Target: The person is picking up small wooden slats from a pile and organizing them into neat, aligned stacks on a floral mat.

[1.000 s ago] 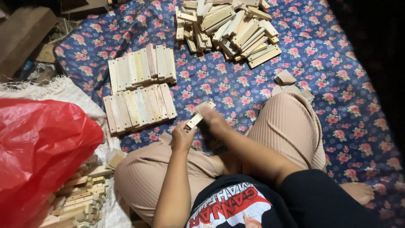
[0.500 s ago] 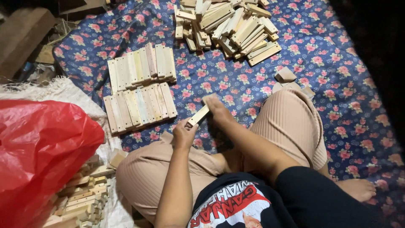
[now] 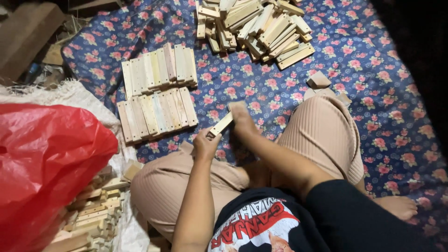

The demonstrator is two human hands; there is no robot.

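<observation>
2 hands meet at the middle of the frame over a single small wooden block [image 3: 220, 125], a pale flat strip tilted up toward the right. The left hand [image 3: 206, 145] pinches its lower end with fingers curled around it, while the right hand [image 3: 241, 115] presses on its upper end; the picture is too blurred there to tell whether those fingers close round the wood or only rest on it. The block is held just above the flowered blue cloth [image 3: 373, 56], in front of the person's crossed legs in beige ribbed trousers [image 3: 322, 135]. Just left of the hands lie 2 tidy rows of blocks [image 3: 156, 91], side by side. A loose heap of blocks [image 3: 254, 25] sits at the top centre. A red plastic bag [image 3: 44, 163] fills the lower left, with more stacked wood pieces [image 3: 91, 214] beside it.
</observation>
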